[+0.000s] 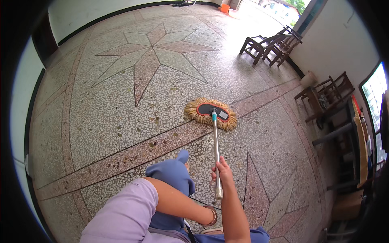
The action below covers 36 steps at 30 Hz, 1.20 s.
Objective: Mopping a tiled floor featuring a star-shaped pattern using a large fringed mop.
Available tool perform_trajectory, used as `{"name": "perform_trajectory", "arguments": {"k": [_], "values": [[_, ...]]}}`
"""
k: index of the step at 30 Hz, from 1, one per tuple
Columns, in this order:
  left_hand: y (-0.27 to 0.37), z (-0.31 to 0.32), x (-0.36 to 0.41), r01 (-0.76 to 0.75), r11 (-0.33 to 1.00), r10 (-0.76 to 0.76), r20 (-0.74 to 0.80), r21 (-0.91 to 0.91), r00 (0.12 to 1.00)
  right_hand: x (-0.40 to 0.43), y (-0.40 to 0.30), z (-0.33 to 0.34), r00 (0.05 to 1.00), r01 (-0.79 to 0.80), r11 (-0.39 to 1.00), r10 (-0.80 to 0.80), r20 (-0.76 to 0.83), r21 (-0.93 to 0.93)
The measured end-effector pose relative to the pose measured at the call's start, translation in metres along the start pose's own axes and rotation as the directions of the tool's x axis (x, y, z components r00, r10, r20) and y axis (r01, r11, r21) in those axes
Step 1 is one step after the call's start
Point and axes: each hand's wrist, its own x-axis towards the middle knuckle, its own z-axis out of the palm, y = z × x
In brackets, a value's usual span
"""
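Observation:
A mop with a metal handle and an oval, yellow-brown fringed head rests on the terrazzo floor before me. My right hand is closed around the lower part of the handle, near its free end. The head has a dark centre with a red edge and a teal collar where the handle joins. My left forearm reaches down across my lap; the left hand itself is hidden behind my blue-clad knee, so what it holds cannot be told.
Wooden chairs stand at the upper right, others along the right wall beside a pale bucket. A table is at the right edge. An orange bucket stands near the bright doorway. Small dark bits lie on the floor.

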Motion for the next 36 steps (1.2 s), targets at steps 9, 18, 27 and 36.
{"name": "perform_trajectory", "arguments": {"k": [9,18,27,36], "values": [[-0.017,-0.019,-0.023,0.079,0.994,-0.071,-0.092,0.08,0.993,-0.176,0.069,-0.074,0.985,-0.067,0.972,0.101,-0.14,0.227],[0.016,-0.041,-0.074,-0.189,0.968,0.23,-0.281,0.165,0.932,-0.292,0.09,-0.068,0.884,0.158,0.802,0.145,-0.445,0.576],[0.005,-0.058,-0.065,-0.039,0.986,0.051,-0.074,0.162,0.996,-0.153,0.042,-0.183,0.876,0.36,0.759,-0.074,-0.477,0.543],[-0.005,-0.066,-0.064,-0.15,0.974,0.172,-0.127,0.168,0.977,-0.255,0.074,-0.106,0.923,0.274,0.544,0.082,-0.375,0.793]]}}
